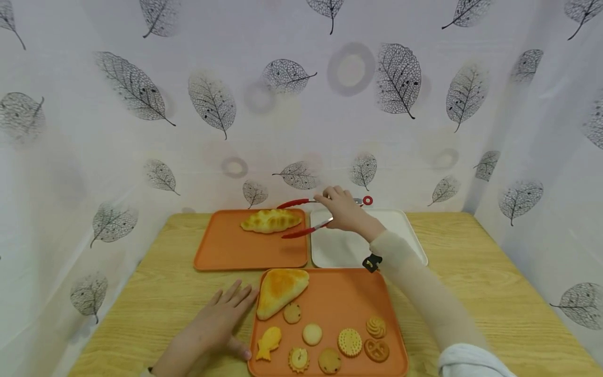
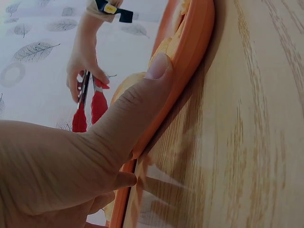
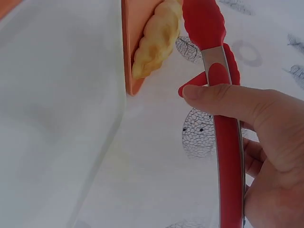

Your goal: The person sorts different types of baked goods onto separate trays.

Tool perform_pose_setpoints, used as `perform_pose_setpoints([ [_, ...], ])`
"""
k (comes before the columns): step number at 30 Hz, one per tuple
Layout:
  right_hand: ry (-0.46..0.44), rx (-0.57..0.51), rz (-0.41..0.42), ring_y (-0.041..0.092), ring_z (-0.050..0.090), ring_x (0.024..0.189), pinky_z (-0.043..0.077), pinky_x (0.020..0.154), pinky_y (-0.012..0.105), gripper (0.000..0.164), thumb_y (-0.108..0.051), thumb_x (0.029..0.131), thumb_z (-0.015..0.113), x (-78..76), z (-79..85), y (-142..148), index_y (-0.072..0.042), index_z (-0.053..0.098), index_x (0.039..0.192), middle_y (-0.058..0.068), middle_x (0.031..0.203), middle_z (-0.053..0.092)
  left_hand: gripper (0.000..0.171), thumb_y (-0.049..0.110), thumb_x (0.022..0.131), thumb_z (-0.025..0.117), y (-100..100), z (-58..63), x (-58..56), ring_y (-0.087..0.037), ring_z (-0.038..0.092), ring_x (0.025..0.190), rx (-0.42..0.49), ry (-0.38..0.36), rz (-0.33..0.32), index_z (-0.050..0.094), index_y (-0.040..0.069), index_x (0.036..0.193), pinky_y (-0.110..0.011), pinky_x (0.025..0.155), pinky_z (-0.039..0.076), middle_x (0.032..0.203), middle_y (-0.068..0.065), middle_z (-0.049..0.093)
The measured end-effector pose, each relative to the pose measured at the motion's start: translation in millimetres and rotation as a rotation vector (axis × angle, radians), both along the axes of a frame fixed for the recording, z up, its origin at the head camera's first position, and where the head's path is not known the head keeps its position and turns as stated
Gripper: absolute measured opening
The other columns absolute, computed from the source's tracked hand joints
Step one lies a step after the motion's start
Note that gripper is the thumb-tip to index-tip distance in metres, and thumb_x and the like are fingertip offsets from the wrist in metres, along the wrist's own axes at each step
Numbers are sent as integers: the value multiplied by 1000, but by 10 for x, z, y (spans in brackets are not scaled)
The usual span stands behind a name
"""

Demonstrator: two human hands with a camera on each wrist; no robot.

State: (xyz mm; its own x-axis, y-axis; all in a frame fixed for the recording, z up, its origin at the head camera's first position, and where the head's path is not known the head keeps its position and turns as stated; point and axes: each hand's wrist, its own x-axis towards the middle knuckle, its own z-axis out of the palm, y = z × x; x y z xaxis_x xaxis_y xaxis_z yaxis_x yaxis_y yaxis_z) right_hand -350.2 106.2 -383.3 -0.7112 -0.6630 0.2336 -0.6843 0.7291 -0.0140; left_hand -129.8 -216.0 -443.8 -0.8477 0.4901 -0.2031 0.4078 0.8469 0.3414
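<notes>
My right hand (image 1: 346,212) grips red-and-silver tongs (image 3: 228,161) over the white tray (image 1: 339,252). The tongs' parted red tips point left, towards a long ridged bread (image 1: 270,221). That bread lies on the back orange tray (image 1: 249,252), and nothing shows between the tips. My left hand (image 1: 216,320), fingers spread, lies at the left edge of the front orange tray (image 1: 348,293). In the left wrist view its thumb (image 2: 137,97) rests against that tray's rim. A triangular bread (image 1: 281,290) sits in the tray's back left corner.
Several biscuits lie on the front tray, among them a fish-shaped one (image 1: 269,343), a pretzel-shaped one (image 1: 377,350) and a swirled one (image 1: 376,327). All trays stand on a wooden table (image 1: 471,277). A leaf-printed curtain (image 1: 301,120) hangs behind.
</notes>
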Motion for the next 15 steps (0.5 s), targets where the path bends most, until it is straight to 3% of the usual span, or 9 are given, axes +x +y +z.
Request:
perform_pose_setpoints([
  [6,49,-9,77,31,46,109,40,84,47,78,-18,68,88,296,50,166,-12,53,137,13,120,52,128,78,55,67,-3,-15,-2,-43,11,150,-9,-10,7,26,9,154,-69,115,15,160,-19,25],
  [15,13,-53,101,29,48,108,43,83,46,78,-19,63,91,647,-53,362,-12,57,133,11,117,53,128,79,54,66,-4,-25,-6,-42,11,150,-19,-21,18,25,11,155,-68,115,15,161,-17,23],
])
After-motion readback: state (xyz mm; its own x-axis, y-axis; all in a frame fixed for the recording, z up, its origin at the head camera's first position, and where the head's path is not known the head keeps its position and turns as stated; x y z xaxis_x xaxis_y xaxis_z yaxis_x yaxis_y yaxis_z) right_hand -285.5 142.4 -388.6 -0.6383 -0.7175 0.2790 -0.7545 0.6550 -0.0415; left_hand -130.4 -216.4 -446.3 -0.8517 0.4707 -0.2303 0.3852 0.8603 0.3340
